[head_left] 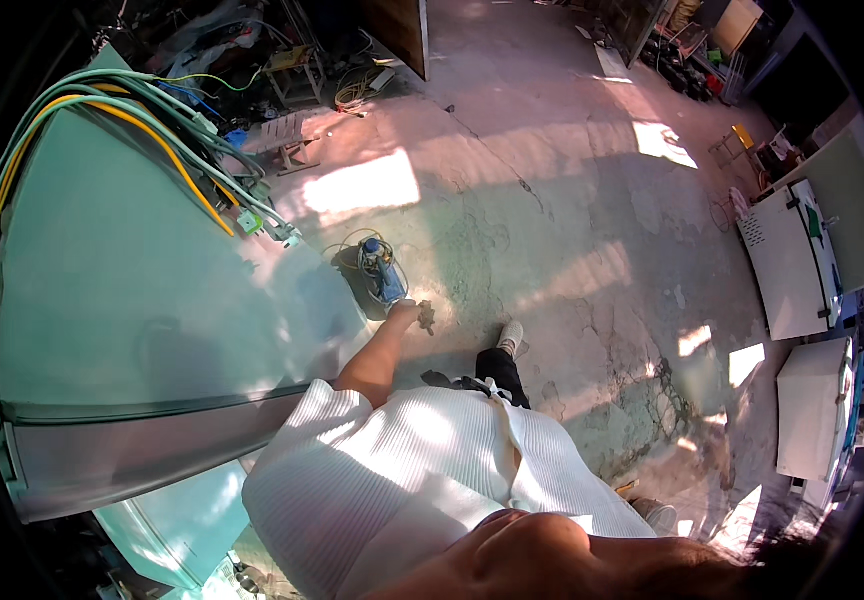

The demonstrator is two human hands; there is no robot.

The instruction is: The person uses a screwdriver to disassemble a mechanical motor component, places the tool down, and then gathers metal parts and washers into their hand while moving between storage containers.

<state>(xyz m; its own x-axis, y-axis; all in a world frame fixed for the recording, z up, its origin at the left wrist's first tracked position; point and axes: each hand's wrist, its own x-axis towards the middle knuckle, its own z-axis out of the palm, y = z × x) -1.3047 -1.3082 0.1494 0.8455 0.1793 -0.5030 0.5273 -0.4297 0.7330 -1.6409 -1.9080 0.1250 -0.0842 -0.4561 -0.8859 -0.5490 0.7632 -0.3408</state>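
Note:
My left hand (pixel 404 312) reaches down toward the floor, its small fingers looking closed. What it grips is too small to make out. At its fingertips is a small brown, irregular shape (pixel 426 318); whether the hand holds or only touches it, I cannot tell. Just beyond the hand stands a compact blue machine (pixel 384 275), perhaps a pump, with thin yellow and pale hoses looped around it. My right hand is out of view. Close on the left rises a big pale green cabinet (pixel 152 290), like a refrigerator, beside my left arm.
Bundled grey, green and yellow cables (pixel 137 105) lie over the cabinet's far end. A low slatted stool (pixel 287 140) and piled clutter stand beyond it. White chest-like appliances (pixel 790 260) line the right side. The concrete floor (pixel 542 220) is cracked and sun-patched.

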